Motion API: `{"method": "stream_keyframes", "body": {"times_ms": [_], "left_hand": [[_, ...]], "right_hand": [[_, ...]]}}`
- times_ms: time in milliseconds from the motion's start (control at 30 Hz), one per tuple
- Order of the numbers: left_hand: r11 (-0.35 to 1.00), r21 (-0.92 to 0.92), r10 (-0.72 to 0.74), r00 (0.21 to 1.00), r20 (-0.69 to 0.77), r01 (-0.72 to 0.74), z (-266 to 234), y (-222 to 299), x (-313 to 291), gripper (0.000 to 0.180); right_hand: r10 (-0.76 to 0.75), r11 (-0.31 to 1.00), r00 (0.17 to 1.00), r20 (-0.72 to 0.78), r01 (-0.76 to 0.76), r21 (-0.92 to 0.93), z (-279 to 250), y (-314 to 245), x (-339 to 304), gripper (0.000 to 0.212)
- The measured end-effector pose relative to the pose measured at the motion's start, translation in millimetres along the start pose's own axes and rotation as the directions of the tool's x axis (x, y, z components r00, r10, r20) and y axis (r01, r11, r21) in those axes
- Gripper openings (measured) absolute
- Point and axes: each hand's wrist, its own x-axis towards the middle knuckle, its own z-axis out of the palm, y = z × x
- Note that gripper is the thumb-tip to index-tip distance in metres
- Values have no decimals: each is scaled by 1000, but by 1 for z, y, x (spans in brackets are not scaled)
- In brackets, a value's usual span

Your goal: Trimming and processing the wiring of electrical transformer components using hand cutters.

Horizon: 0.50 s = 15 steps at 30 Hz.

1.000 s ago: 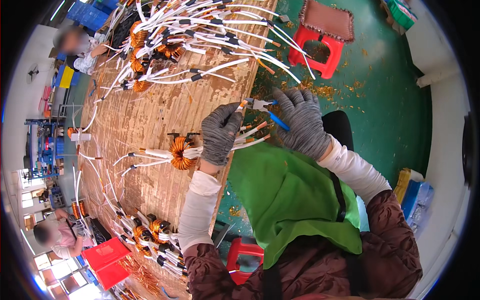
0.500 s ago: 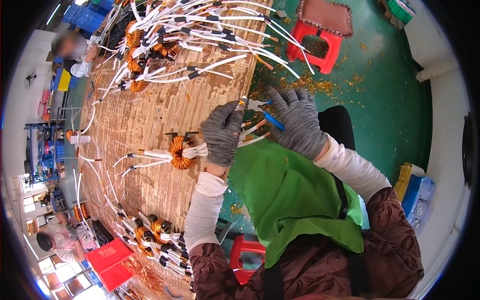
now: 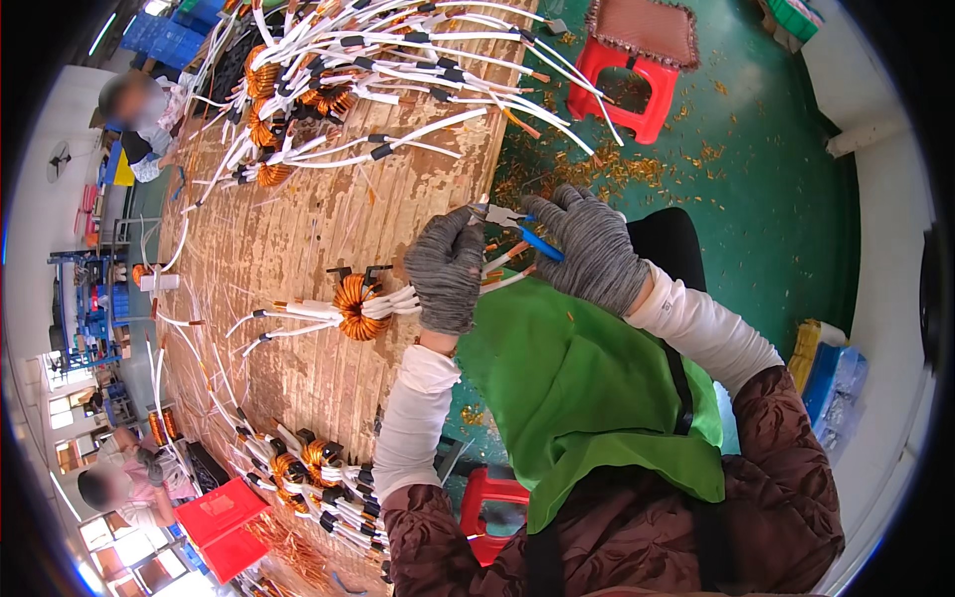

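Note:
My left hand [image 3: 445, 271], in a grey striped glove, is closed around the white sleeved leads [image 3: 400, 300] of a copper-wound ring coil [image 3: 362, 307]. The coil lies at the table's edge, with thinner leads spreading away from its far side. In my right hand [image 3: 589, 247], gloved alike, are blue-handled pliers [image 3: 538, 243]. Their metal jaws meet a lead end beside my left fingertips; whether they bite on it is too small to tell. Bare copper ends of other leads [image 3: 510, 255] stick out past my left hand, below the pliers.
Piles of similar coils with white leads [image 3: 328, 95] cover the table's far end, and more coils [image 3: 316, 460] lie nearer on the left. A red stool [image 3: 619, 88] stands among copper scraps [image 3: 637, 169] on the green floor. Two people sit across the table, near a red box [image 3: 221, 527].
The pliers' jaws have tilted and shifted slightly down and left, and their handles are closer together. My left hand has moved a little to the right.

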Motion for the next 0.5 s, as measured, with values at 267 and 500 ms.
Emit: {"method": "stream_keyframes", "body": {"times_ms": [267, 500], "left_hand": [[986, 95, 141, 990, -20, -139, 7, 2, 1, 14], [960, 194, 210, 978, -21, -202, 0, -10, 14, 15]], "right_hand": [[-58, 910, 991, 124, 1, 415, 18, 28, -2, 42], [96, -133, 939, 330, -316, 939, -25, 44, -9, 52]]}}
